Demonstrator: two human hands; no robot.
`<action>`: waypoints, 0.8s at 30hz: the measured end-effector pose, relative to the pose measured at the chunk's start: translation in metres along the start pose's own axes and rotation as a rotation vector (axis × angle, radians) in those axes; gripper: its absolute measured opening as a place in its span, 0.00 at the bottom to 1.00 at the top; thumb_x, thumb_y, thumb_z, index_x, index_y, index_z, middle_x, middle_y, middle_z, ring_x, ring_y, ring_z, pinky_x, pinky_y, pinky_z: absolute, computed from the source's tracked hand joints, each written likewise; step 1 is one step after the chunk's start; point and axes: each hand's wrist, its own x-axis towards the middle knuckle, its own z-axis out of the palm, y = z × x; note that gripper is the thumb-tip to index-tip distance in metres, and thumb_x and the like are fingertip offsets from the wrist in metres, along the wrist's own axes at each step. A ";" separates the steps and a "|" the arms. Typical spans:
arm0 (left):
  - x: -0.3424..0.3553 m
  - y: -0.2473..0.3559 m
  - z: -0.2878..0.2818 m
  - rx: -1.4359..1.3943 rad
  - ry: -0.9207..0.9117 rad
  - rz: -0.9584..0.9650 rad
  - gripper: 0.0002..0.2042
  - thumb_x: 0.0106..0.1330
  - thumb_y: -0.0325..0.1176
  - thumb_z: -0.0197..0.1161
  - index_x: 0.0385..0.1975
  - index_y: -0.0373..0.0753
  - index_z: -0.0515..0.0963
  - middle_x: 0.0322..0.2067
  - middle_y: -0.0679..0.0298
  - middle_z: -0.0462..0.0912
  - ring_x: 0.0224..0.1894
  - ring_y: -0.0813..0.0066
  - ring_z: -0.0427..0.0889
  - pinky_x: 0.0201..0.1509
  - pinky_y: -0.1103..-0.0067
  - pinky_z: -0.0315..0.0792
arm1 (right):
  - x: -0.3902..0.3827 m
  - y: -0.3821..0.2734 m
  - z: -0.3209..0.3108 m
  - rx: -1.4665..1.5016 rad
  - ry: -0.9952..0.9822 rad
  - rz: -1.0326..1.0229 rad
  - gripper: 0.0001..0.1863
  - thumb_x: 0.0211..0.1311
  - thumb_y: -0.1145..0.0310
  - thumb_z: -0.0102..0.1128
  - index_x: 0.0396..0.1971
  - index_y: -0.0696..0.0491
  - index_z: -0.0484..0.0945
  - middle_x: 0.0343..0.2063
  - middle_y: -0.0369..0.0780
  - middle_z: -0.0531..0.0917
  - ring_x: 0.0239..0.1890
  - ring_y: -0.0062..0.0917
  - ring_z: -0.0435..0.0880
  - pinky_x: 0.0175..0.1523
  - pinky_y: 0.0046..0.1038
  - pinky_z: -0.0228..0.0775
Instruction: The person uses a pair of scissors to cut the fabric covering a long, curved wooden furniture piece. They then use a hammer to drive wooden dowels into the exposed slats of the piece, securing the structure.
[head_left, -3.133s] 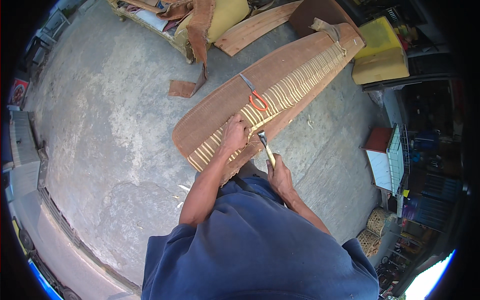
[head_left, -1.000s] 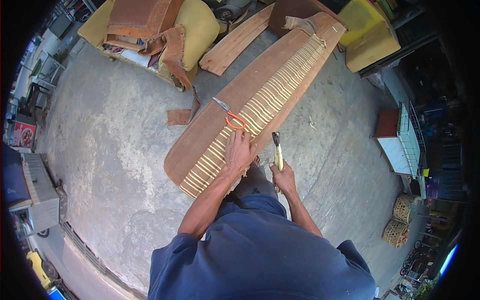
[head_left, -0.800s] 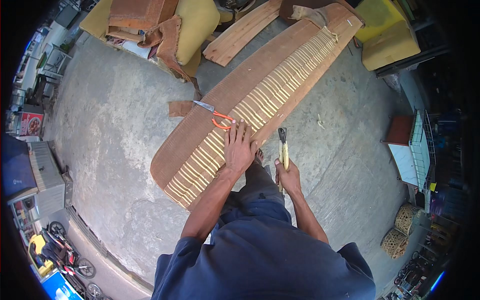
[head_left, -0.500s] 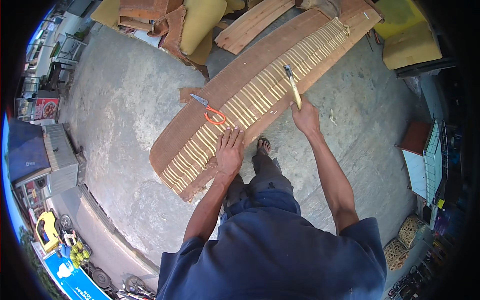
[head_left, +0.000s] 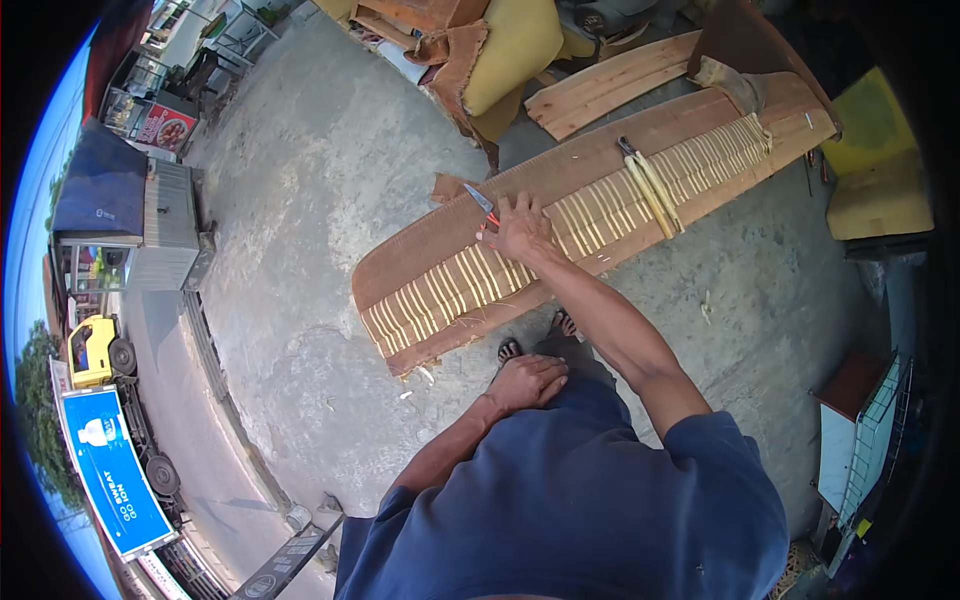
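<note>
A long brown upholstered panel [head_left: 460, 225] lies on the ground, crossed by a row of pale cords or straps [head_left: 480, 272]. My right hand [head_left: 522, 230] reaches over it with spread fingers, on the orange handles of a pair of scissors. The scissors' pointed blades [head_left: 478, 200] show beyond the thumb; most of the handles are hidden under my hand. Long-handled pincers [head_left: 652, 190], dark at the head and pale along both handles, rest on the straps farther right. My left hand [head_left: 532, 382] lies empty over my knee, its fingers resting there.
Wooden boards [head_left: 605, 85] and worn yellow foam pieces [head_left: 515, 50] lie beyond the panel. A yellow upholstered piece [head_left: 880, 170] stands at the far right, a wire rack [head_left: 880, 430] at the right. Scraps dot the concrete floor [head_left: 290, 230]. A road [head_left: 190, 400] runs along the left.
My right hand has let go of the pincers, now lying on the panel, and moved left to the scissors. My left hand has left the panel for my knee. The view has turned.
</note>
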 end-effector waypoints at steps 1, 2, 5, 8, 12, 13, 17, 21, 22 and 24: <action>-0.002 0.008 0.000 -0.099 -0.021 -0.034 0.15 0.70 0.34 0.65 0.52 0.34 0.82 0.59 0.51 0.82 0.63 0.53 0.79 0.71 0.61 0.69 | 0.001 -0.002 0.013 -0.069 -0.028 -0.012 0.33 0.66 0.51 0.66 0.66 0.52 0.71 0.64 0.54 0.71 0.71 0.52 0.67 0.67 0.56 0.68; 0.002 0.006 0.000 -0.019 0.113 -0.067 0.15 0.70 0.33 0.64 0.54 0.34 0.81 0.58 0.52 0.82 0.63 0.53 0.79 0.71 0.61 0.69 | 0.004 0.003 0.023 -0.062 -0.002 -0.043 0.33 0.66 0.52 0.66 0.65 0.53 0.71 0.63 0.55 0.72 0.70 0.52 0.69 0.66 0.56 0.68; 0.027 -0.015 -0.008 0.178 0.422 -0.194 0.19 0.70 0.32 0.62 0.59 0.34 0.77 0.59 0.51 0.80 0.64 0.52 0.76 0.70 0.62 0.68 | 0.011 0.025 0.033 -0.068 0.029 -0.089 0.31 0.63 0.54 0.68 0.61 0.56 0.73 0.58 0.56 0.77 0.65 0.53 0.76 0.65 0.54 0.71; 0.057 -0.044 -0.023 0.285 0.513 -0.190 0.24 0.69 0.35 0.64 0.63 0.33 0.74 0.64 0.49 0.74 0.70 0.49 0.69 0.74 0.58 0.63 | 0.006 0.038 0.018 -0.062 0.026 -0.022 0.29 0.61 0.57 0.67 0.57 0.59 0.74 0.51 0.57 0.82 0.58 0.53 0.82 0.62 0.49 0.74; 0.078 -0.070 -0.043 0.382 0.427 -0.125 0.24 0.69 0.39 0.65 0.62 0.38 0.75 0.67 0.49 0.70 0.74 0.50 0.64 0.77 0.50 0.54 | -0.035 0.060 -0.003 0.213 0.136 0.078 0.29 0.59 0.57 0.66 0.53 0.62 0.76 0.44 0.56 0.85 0.49 0.50 0.87 0.57 0.44 0.77; 0.081 -0.076 -0.047 0.396 0.391 -0.104 0.23 0.69 0.40 0.66 0.62 0.39 0.76 0.66 0.49 0.71 0.74 0.49 0.64 0.76 0.48 0.55 | -0.053 0.075 -0.008 0.305 0.170 0.095 0.29 0.58 0.56 0.66 0.53 0.63 0.76 0.43 0.56 0.86 0.47 0.48 0.87 0.55 0.43 0.78; 0.099 -0.102 -0.058 0.423 0.369 -0.026 0.13 0.69 0.40 0.66 0.47 0.42 0.83 0.57 0.58 0.79 0.67 0.57 0.73 0.72 0.47 0.59 | -0.131 0.137 -0.003 0.872 0.017 0.333 0.24 0.69 0.57 0.59 0.56 0.60 0.77 0.31 0.39 0.80 0.24 0.21 0.75 0.25 0.28 0.69; 0.111 -0.104 -0.067 0.351 0.314 -0.087 0.08 0.68 0.38 0.66 0.38 0.41 0.84 0.49 0.62 0.83 0.58 0.60 0.78 0.68 0.49 0.62 | -0.190 0.116 0.027 1.178 0.121 0.502 0.15 0.77 0.59 0.56 0.46 0.56 0.79 0.24 0.35 0.78 0.18 0.13 0.69 0.17 0.20 0.55; 0.110 -0.104 -0.070 0.337 0.321 -0.080 0.08 0.68 0.38 0.66 0.39 0.41 0.85 0.48 0.61 0.83 0.58 0.59 0.79 0.68 0.48 0.61 | -0.197 0.105 0.035 1.202 0.141 0.504 0.14 0.77 0.58 0.56 0.45 0.55 0.80 0.22 0.34 0.77 0.16 0.13 0.68 0.16 0.20 0.54; 0.110 -0.103 -0.074 0.303 0.334 -0.061 0.08 0.67 0.36 0.65 0.40 0.42 0.86 0.47 0.60 0.83 0.56 0.59 0.81 0.69 0.46 0.59 | -0.204 0.091 0.047 1.240 0.162 0.537 0.13 0.78 0.59 0.58 0.44 0.55 0.80 0.19 0.33 0.76 0.14 0.13 0.66 0.15 0.21 0.52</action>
